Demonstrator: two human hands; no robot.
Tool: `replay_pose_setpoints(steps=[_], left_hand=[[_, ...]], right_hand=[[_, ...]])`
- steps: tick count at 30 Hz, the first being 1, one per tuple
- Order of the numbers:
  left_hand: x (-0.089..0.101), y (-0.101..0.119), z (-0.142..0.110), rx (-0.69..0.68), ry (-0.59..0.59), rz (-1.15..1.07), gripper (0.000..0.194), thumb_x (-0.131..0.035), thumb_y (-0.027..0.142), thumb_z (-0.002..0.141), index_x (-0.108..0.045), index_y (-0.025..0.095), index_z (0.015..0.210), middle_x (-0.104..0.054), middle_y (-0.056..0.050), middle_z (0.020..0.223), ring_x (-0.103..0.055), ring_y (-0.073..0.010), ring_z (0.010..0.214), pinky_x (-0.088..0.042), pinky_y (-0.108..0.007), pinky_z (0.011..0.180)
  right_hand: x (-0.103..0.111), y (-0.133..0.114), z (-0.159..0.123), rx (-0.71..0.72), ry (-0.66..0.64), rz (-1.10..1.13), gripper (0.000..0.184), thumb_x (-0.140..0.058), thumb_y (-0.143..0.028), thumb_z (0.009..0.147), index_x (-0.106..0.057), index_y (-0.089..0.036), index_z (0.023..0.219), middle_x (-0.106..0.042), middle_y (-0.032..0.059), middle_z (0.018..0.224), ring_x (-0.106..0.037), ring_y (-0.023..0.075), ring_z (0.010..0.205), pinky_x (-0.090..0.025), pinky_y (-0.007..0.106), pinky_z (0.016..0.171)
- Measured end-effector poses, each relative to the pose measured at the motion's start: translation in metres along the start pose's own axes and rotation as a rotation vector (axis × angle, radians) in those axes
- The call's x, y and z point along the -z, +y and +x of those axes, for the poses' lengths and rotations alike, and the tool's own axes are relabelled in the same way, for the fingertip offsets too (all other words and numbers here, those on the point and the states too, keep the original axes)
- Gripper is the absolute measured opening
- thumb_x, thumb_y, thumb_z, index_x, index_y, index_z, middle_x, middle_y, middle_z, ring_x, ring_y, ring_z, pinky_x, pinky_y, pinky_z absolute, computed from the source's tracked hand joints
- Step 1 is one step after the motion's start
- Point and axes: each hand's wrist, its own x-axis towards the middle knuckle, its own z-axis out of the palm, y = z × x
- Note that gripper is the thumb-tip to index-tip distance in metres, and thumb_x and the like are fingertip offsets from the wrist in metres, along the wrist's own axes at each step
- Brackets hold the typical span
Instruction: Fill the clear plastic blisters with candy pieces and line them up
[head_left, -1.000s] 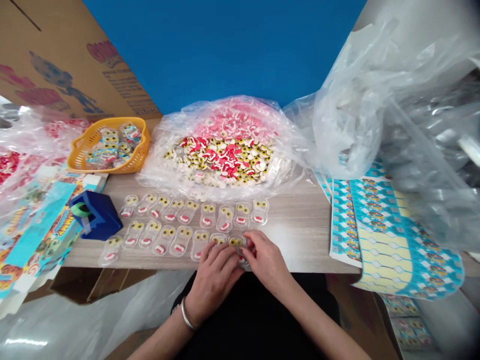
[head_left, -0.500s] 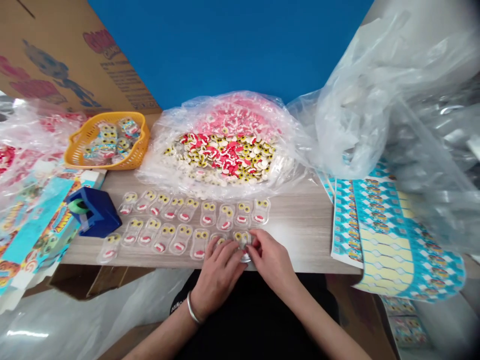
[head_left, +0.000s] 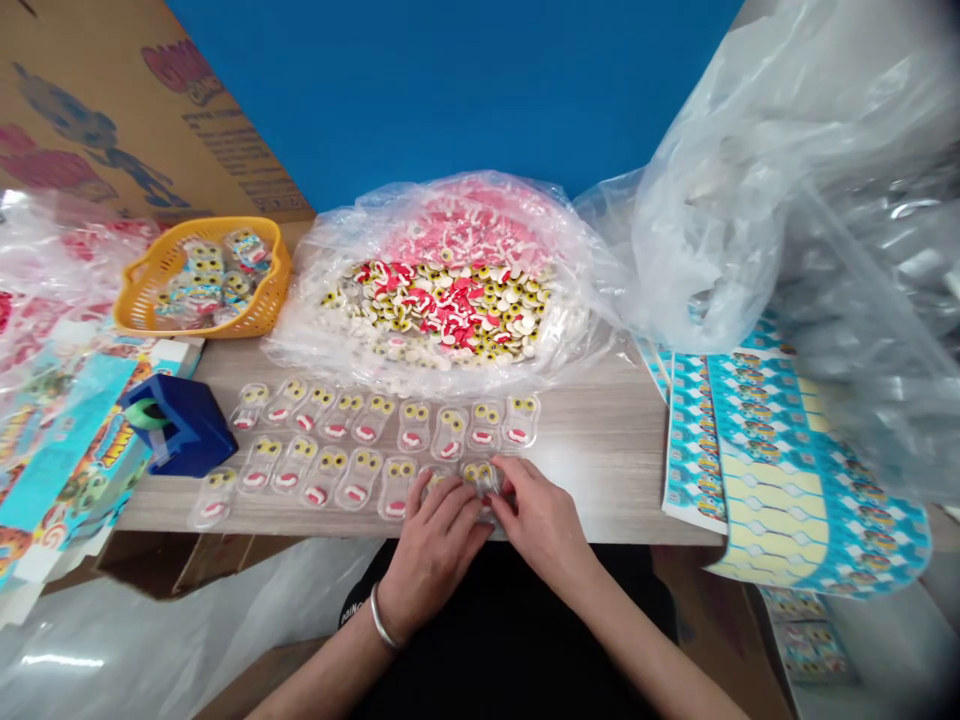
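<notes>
Two rows of small clear blister trays [head_left: 375,425], each with two yellow eye candies and a red mouth candy, lie on the wooden table [head_left: 600,450]. My left hand [head_left: 431,545] and my right hand [head_left: 540,520] meet at the near row's right end. Fingers of both hands pinch one clear blister tray [head_left: 480,478] near the table's front edge. Behind the rows an open plastic bag [head_left: 450,290] holds a heap of yellow, white and red candies.
A yellow basket [head_left: 202,280] of packed candies stands at the back left beside a cardboard box [head_left: 112,110]. A blue tape dispenser [head_left: 176,425] and printed cartons [head_left: 67,450] lie left. Blue label sheets [head_left: 772,460] and large clear bags [head_left: 787,200] fill the right.
My hands stay at the same blister tray, with only slight finger shifts. The view has tilted a little.
</notes>
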Motion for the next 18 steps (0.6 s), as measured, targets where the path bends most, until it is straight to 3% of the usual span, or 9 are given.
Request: replay_pose_setpoints(steps=[6, 12, 15, 18], left_hand=[[0.000, 0.000, 0.003, -0.017, -0.010, -0.006, 0.011, -0.060, 0.018, 0.093, -0.065, 0.019, 0.103, -0.072, -0.005, 0.108, -0.061, -0.0233, 0.117, -0.030, -0.053, 0.118], [0.009, -0.007, 0.009, -0.089, -0.060, 0.026, 0.015, -0.056, 0.013, 0.091, -0.061, 0.020, 0.104, -0.070, -0.006, 0.109, -0.061, -0.0234, 0.114, -0.030, -0.056, 0.118], [0.008, -0.025, 0.006, -0.188, -0.039, 0.059, 0.019, -0.056, 0.016, 0.091, -0.061, 0.022, 0.108, -0.070, -0.007, 0.110, -0.064, -0.0241, 0.111, -0.032, -0.054, 0.116], [-0.004, -0.054, 0.004, -0.363, 0.047, 0.116, 0.018, -0.062, 0.026, 0.088, -0.063, 0.024, 0.106, -0.072, -0.006, 0.105, -0.067, -0.0251, 0.102, -0.035, -0.051, 0.115]], right_hand=[[0.001, -0.004, 0.001, 0.007, -0.037, -0.085, 0.028, -0.054, -0.019, 0.093, -0.060, -0.025, 0.119, -0.069, 0.0060, 0.109, -0.068, 0.0212, 0.088, -0.050, 0.030, 0.073], [-0.009, -0.016, 0.000, -0.037, 0.027, -0.036, 0.020, -0.052, -0.016, 0.093, -0.060, -0.020, 0.111, -0.070, 0.0075, 0.106, -0.068, 0.0224, 0.094, -0.051, 0.032, 0.081], [-0.010, -0.024, 0.000, -0.063, 0.019, -0.085, 0.015, -0.054, -0.018, 0.091, -0.059, -0.020, 0.105, -0.071, 0.0068, 0.098, -0.068, 0.0234, 0.086, -0.052, 0.032, 0.075], [-0.007, -0.026, 0.002, -0.057, 0.013, -0.139, 0.018, -0.054, -0.026, 0.091, -0.058, -0.018, 0.106, -0.072, 0.0082, 0.094, -0.068, 0.0260, 0.078, -0.051, 0.034, 0.066]])
